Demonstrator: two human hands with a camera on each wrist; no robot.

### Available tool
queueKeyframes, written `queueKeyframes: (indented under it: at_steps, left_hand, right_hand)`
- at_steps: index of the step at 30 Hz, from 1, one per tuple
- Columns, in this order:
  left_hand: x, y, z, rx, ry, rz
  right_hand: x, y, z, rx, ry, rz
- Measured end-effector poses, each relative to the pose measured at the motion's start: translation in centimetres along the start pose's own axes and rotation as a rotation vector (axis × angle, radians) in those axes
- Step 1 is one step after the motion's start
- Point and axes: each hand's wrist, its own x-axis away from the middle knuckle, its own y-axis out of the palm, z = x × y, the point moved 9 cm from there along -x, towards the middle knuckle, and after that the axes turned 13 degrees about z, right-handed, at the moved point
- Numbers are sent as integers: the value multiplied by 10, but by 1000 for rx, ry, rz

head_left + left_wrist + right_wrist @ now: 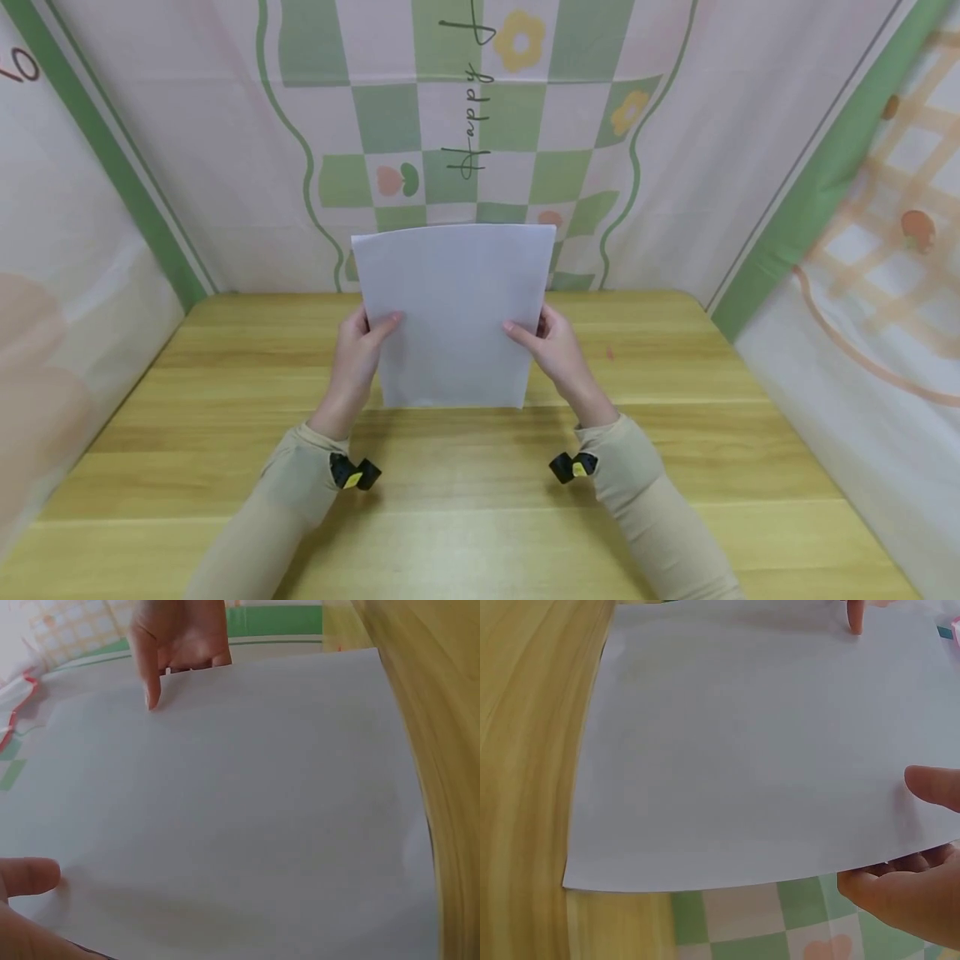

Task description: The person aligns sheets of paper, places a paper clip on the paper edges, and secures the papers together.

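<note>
A blank white stack of paper (456, 333) stands upright over the wooden table, its lower edge at or close to the tabletop. My left hand (358, 350) grips its left side, thumb on the near face and fingers behind. On the opposite side my right hand (557, 346) holds it the same way. In the left wrist view the paper (240, 795) fills most of the picture, with the right hand (180, 637) at its far edge. The right wrist view shows the fingers (900, 892) of my right hand curled behind the paper (742, 750).
The wooden table (465, 517) reaches back to a hanging cloth (450, 108) with green checks and flowers. More printed cloth hangs at the left (67, 292) and right (885, 250). A small black camera with a yellow mark sits at each wrist.
</note>
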Motion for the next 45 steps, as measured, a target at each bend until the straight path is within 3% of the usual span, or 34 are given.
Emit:
queueKeyframes:
  at_steps: [20, 32, 45]
  left_hand:
    - [3, 4, -35, -158, -37, -47]
    - [9, 3, -27, -177, -22, -76]
    - [7, 1, -29, -146, -53, -70]
  right_hand:
    - [2, 8, 34, 120, 73, -56]
    - [6, 7, 25, 130, 52, -57]
    - [8, 9, 23, 113, 53, -72]
